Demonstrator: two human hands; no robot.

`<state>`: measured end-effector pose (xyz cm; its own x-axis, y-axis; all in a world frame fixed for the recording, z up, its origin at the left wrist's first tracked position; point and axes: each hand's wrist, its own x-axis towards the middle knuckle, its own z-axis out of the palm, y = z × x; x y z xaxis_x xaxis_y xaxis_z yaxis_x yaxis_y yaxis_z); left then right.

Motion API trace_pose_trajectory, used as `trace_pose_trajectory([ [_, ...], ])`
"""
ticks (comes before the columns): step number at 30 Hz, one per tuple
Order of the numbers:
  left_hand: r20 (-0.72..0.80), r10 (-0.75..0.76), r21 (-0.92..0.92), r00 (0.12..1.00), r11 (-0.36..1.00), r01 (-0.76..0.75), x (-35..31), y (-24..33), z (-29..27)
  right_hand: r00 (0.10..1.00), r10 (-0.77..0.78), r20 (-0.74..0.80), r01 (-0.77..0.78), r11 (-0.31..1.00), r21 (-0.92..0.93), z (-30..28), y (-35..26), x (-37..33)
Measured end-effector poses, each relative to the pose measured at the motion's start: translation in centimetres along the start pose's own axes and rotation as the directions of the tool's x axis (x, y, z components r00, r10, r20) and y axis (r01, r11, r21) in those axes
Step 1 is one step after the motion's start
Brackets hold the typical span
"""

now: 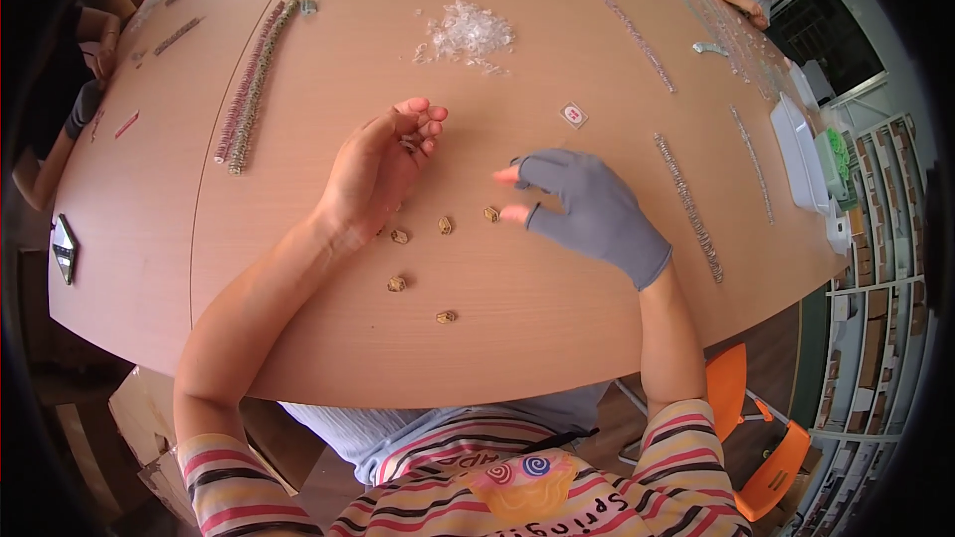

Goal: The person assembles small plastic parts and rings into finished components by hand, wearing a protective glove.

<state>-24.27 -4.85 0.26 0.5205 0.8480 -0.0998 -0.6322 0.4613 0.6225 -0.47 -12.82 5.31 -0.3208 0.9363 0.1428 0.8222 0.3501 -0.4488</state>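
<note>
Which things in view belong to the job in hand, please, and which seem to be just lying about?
Likely in the job:
gold pieces, near the bare left hand and gloved right hand
clear pile, perhaps

Seemingly lying about:
square packet
grey strip
white tray
orange chair

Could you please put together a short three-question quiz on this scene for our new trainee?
1. Which hand of the person wears the grey glove?
2. What is heaped on the far part of the table?
a) Wooden pegs
b) Small clear pieces
c) Folded cloths
3. True or false: a small gold-coloured piece lies close to the thumb that pokes out of the glove.

Key:
1. The right hand; the left hand is bare.
2. b
3. True
</note>
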Motion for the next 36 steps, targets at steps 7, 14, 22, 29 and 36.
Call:
trace_pose_trajectory([
  [7,0.135,-0.097,0.232,0.986,0.971,0.063,-0.9,0.5,1.5,0.976,-0.214,0.044,0.217,0.973,-0.080,1.7,-1.0,-0.3],
  [14,0.359,-0.387,0.307,0.850,0.908,0.284,-1.7,-0.4,2.4,0.880,-0.321,-0.349,0.340,0.940,-0.008,-0.2,-2.7,-0.1],
  [22,0.326,-0.380,0.230,0.866,0.920,0.317,-1.8,-0.6,1.8,0.869,-0.315,-0.382,0.334,0.942,-0.016,0.2,-3.4,-0.1],
  [29,0.279,-0.348,0.340,0.895,0.907,0.247,-2.1,-0.4,0.9,0.838,-0.402,-0.369,0.378,0.915,-0.140,0.6,-3.1,0.1],
  [36,0.270,-0.314,0.416,0.910,0.891,0.184,-1.5,-0.7,0.7,0.872,-0.378,-0.312,0.348,0.926,-0.148,1.6,-2.4,-0.2],
])
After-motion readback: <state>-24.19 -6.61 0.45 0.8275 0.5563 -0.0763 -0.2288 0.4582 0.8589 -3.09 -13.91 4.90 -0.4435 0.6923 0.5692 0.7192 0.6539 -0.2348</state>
